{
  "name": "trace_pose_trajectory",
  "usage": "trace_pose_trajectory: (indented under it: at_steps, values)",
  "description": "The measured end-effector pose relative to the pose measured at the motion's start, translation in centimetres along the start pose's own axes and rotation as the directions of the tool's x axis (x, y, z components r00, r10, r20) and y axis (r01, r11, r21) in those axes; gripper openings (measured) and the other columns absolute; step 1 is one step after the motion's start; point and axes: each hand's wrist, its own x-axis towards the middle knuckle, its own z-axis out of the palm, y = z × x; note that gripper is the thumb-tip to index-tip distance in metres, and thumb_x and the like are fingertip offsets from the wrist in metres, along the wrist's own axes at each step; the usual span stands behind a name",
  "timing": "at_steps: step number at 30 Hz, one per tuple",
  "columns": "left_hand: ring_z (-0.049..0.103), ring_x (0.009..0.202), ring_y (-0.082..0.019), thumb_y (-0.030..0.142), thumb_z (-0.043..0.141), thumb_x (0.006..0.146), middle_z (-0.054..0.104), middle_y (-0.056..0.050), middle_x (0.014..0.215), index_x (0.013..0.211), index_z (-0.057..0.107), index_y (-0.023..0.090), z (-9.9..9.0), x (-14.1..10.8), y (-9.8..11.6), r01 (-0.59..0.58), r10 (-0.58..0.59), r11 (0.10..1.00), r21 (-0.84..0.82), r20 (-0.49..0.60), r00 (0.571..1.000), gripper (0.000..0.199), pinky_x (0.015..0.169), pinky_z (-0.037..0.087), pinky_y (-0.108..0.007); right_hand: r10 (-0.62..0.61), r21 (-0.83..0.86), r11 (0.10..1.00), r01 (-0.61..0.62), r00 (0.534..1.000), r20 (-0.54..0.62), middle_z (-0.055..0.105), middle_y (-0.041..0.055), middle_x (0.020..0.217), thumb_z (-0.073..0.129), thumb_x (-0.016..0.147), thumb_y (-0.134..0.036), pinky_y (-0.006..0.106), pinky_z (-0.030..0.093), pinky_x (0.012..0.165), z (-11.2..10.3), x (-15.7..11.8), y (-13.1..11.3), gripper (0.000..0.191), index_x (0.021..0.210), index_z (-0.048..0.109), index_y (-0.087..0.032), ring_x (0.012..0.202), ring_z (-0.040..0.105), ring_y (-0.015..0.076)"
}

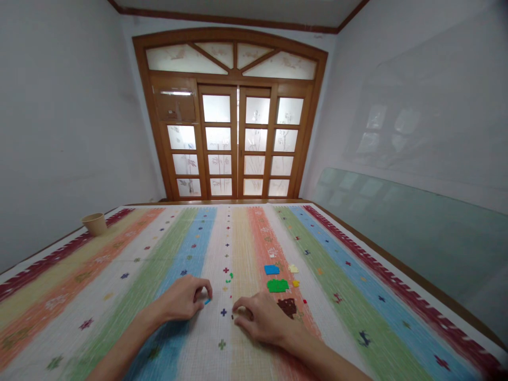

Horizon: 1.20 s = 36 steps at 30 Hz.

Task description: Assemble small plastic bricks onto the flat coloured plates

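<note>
My left hand (188, 297) is over the blue stripe of the tablecloth, its thumb and fingertips closed on a small blue piece (207, 301). To its right, my right hand (260, 317) rests low over the cloth. Its thumb and forefinger curl toward a tiny dark brown piece (232, 317); whether they touch it is too small to tell. Several small green pieces (229, 278) lie beyond the hands, with a tiny red piece (230, 297) nearer. Beside my right hand are a brown pile (287, 307), a green pile (277, 286) and a blue pile (272, 270).
A pale yellow pile (293, 269), a small yellow pile (296, 283) and a red piece (305, 301) lie at the right. A tan cup (94, 224) stands at the far left of the striped tablecloth (159, 275). Wooden doors (238, 137) are beyond the table.
</note>
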Motion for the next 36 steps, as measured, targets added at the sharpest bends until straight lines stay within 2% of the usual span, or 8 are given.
trace_pose_trajectory:
  at_steps: [13, 19, 28, 36]
  values:
    - [0.052, 0.060, -0.015, 0.024, 0.058, 0.072, 0.059, 0.002, 0.062, 0.088, 0.072, 0.023, 0.4, 0.2, -0.3, -0.005, 0.005, 1.000, -0.007, -0.024, 1.000, 0.021, 0.061, 0.029, -0.026, 0.002, -0.002, 1.000, -0.002, 1.000, -0.018, 0.077, 0.0068, 0.084, 0.060, 0.086, -0.034, 0.029, 0.044, 0.071, 0.2, 0.0, -0.6, 0.028, 0.108, 0.073, -0.023, 0.076, 0.070, 0.0215]
    - [0.051, 0.059, -0.014, 0.027, 0.059, 0.076, 0.058, 0.003, 0.061, 0.091, 0.071, 0.023, 0.7, 0.4, 0.3, -0.007, 0.008, 1.000, 0.012, -0.064, 0.998, 0.019, 0.062, 0.028, -0.026, 0.003, 0.007, 1.000, -0.003, 0.999, -0.042, 0.077, 0.0059, 0.084, 0.060, 0.086, -0.032, 0.027, 0.043, 0.069, 0.4, 0.1, -0.6, 0.025, 0.105, 0.074, -0.024, 0.076, 0.070, 0.0206]
    - [0.055, 0.065, -0.017, 0.033, 0.053, 0.085, 0.062, 0.002, 0.066, 0.100, 0.066, 0.023, 2.3, 0.6, 1.2, -0.048, 0.056, 0.997, 0.063, -0.122, 0.991, 0.022, 0.063, 0.028, -0.026, -0.002, 0.040, 0.999, 0.005, 0.998, -0.063, 0.078, 0.0048, 0.083, 0.061, 0.085, -0.028, 0.025, 0.042, 0.067, 0.8, 0.1, -0.5, 0.021, 0.100, 0.075, -0.023, 0.072, 0.069, 0.0187]
    - [0.055, 0.059, -0.016, 0.037, 0.046, 0.092, 0.057, 0.004, 0.060, 0.105, 0.063, 0.022, 3.8, 1.4, 0.6, -0.025, 0.034, 0.999, 0.046, -0.209, 0.977, 0.026, 0.060, 0.028, -0.026, 0.005, 0.077, 0.997, 0.005, 0.992, -0.129, 0.075, 0.0037, 0.073, 0.062, 0.084, -0.027, 0.025, 0.041, 0.064, 0.8, 0.1, -0.2, 0.019, 0.097, 0.076, -0.023, 0.065, 0.066, 0.0172]
